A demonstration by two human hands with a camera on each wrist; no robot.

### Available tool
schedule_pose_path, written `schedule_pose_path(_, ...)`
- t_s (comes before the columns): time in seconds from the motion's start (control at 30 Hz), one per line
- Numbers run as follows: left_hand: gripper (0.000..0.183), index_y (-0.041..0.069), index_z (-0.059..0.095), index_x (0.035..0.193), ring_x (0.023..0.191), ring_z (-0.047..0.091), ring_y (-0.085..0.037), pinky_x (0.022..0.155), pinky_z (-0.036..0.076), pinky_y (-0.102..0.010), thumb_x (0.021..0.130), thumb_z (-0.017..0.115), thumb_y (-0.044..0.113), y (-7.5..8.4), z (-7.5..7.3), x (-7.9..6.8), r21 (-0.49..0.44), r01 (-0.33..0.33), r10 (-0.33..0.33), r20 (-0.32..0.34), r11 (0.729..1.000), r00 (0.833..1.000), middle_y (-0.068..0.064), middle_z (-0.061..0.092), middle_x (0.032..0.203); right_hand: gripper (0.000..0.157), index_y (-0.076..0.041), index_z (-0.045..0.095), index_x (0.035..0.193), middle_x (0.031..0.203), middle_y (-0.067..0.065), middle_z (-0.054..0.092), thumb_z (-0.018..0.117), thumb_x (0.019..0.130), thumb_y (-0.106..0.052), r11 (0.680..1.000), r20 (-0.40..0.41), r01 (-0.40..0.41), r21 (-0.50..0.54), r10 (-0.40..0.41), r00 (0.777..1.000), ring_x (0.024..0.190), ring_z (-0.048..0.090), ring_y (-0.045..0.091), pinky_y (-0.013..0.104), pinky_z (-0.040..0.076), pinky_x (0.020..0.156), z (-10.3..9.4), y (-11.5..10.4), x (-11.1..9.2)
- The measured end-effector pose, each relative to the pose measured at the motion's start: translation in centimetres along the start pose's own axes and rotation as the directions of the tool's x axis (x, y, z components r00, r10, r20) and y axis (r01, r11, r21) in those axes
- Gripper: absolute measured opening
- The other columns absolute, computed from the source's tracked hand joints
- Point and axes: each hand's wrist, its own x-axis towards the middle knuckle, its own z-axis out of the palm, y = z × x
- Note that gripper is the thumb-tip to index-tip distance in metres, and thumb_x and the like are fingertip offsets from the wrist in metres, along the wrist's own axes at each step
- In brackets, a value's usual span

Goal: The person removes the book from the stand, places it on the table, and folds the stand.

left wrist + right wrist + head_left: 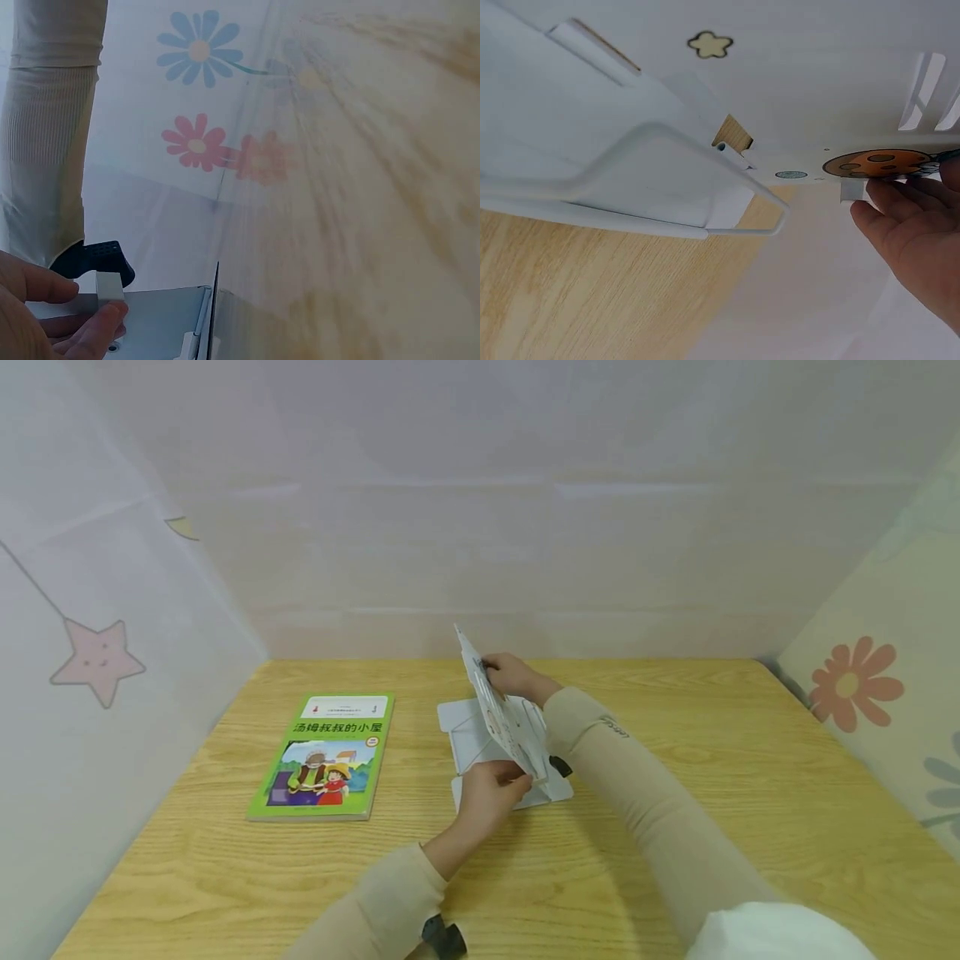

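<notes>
While the white stand (507, 727) sits near the middle of the bench (750, 760), we have both hands on its raised panel (484, 693), steeply tilted over a flat base (467, 742). Our left hand (484, 795) pinches the near lower corner, by a small white tab (110, 285); our right hand (519, 677) grips the far edge. Tense stuff: if we pull unevenly, the raised panel could twist and drag the base along. And watch that wire prop (742, 231)! We can't tell whether it's locked; should it slip, the raised panel could drop and nip our fingers. Our right sleeve (600, 731) cuts across beside the stand, and the black wrist clip (560, 766) hangs close to the base, so it might snag. Over on the left, well apart, the green book (318, 777) lies flat, out of our way; a cloth wall (480, 543) rises behind the bench.
</notes>
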Motion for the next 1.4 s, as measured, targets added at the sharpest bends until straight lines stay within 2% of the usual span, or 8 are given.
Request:
schedule_pose_path(0.13,0.010,-0.003,0.067,0.074,0.050,0.054,-0.006,0.046,0.043,-0.017,0.075,0.061,0.004,-0.1,0.3,0.1,-0.016,0.013,-0.013,0.002,1.000,1.000,-0.007,0.063,0.063,0.035,0.004,0.043,0.122,0.116,0.018,0.047,0.029,0.092,-0.008,0.999,0.007,0.009,0.037,-0.009,1.000,0.100,0.043,0.026,0.034,0.036,0.082,0.0,0.2,0.1)
schedule_pose_path(0.3,0.010,-0.003,0.067,0.076,0.051,0.055,-0.007,0.047,0.044,-0.017,0.076,0.060,0.004,-0.3,0.7,0.2,-0.047,0.012,-0.012,0.004,0.999,1.000,-0.007,0.064,0.066,0.038,0.001,0.035,0.129,0.127,0.017,0.039,0.029,0.093,-0.009,0.994,0.028,-0.004,0.106,0.001,1.000,0.117,0.033,0.026,0.039,0.029,0.095,-0.2,0.8,0.4)
schedule_pose_path(0.6,0.012,-0.003,0.067,0.080,0.063,0.059,-0.012,0.052,0.046,-0.017,0.075,0.060,0.005,-0.2,1.3,0.4,-0.038,-0.005,0.005,0.000,0.999,1.000,-0.008,0.065,0.074,0.038,0.002,0.035,0.129,0.125,0.018,0.041,0.031,0.093,-0.008,0.992,0.015,0.017,0.125,-0.019,1.000,0.116,0.034,0.028,0.040,0.030,0.094,-0.4,1.2,0.0)
schedule_pose_path(0.77,0.016,-0.001,0.067,0.084,0.066,0.059,-0.011,0.054,0.047,-0.019,0.077,0.060,0.011,-0.3,1.0,0.3,-0.053,0.030,-0.026,0.057,0.998,0.998,-0.006,0.065,0.077,0.037,0.003,0.036,0.128,0.126,0.018,0.039,0.033,0.094,-0.010,0.988,-0.005,0.012,0.154,-0.011,1.000,0.118,0.032,0.029,0.041,0.029,0.095,-0.6,1.4,-0.8)
schedule_pose_path(0.93,0.022,-0.005,0.063,0.092,0.067,0.061,-0.016,0.054,0.049,-0.021,0.078,0.061,0.012,-0.4,0.0,0.2,-0.149,0.116,-0.096,0.134,0.982,0.986,-0.011,0.064,0.082,0.039,0.006,0.034,0.128,0.128,0.020,0.036,0.035,0.093,-0.011,0.980,-0.019,0.029,0.197,-0.026,0.999,0.119,0.031,0.030,0.041,0.027,0.096,-1.0,1.6,-1.7)
schedule_pose_path(1.2,0.032,-0.013,0.053,0.106,0.079,0.060,-0.026,0.065,0.050,-0.029,0.082,0.056,0.009,-0.8,-3.3,1.3,-0.286,0.158,-0.088,0.244,0.945,0.966,-0.020,0.060,0.094,0.042,0.004,0.032,0.129,0.129,0.020,0.035,0.038,0.093,-0.015,0.948,-0.005,0.081,0.309,-0.084,0.996,0.116,0.034,0.031,0.043,0.031,0.094,-1.2,1.8,-3.7)
schedule_pose_path(1.3,0.032,-0.010,0.054,0.107,0.083,0.059,-0.025,0.068,0.049,-0.030,0.082,0.056,0.009,-1.2,-4.7,2.0,-0.270,0.169,-0.109,0.225,0.948,0.968,-0.020,0.059,0.098,0.042,0.004,0.033,0.129,0.129,0.020,0.036,0.039,0.093,-0.017,0.939,-0.004,0.103,0.328,-0.108,0.994,0.116,0.035,0.032,0.043,0.031,0.093,-1.2,1.7,-4.6)
schedule_pose_path(1.4,0.031,-0.007,0.055,0.108,0.087,0.058,-0.024,0.073,0.048,-0.030,0.081,0.058,0.009,-1.8,-5.7,2.7,-0.214,0.167,-0.135,0.156,0.962,0.979,-0.019,0.058,0.100,0.043,0.004,0.034,0.129,0.128,0.020,0.037,0.039,0.093,-0.019,0.929,-0.004,0.111,0.353,-0.117,0.993,0.116,0.035,0.033,0.043,0.031,0.093,-1.2,1.5,-5.6)
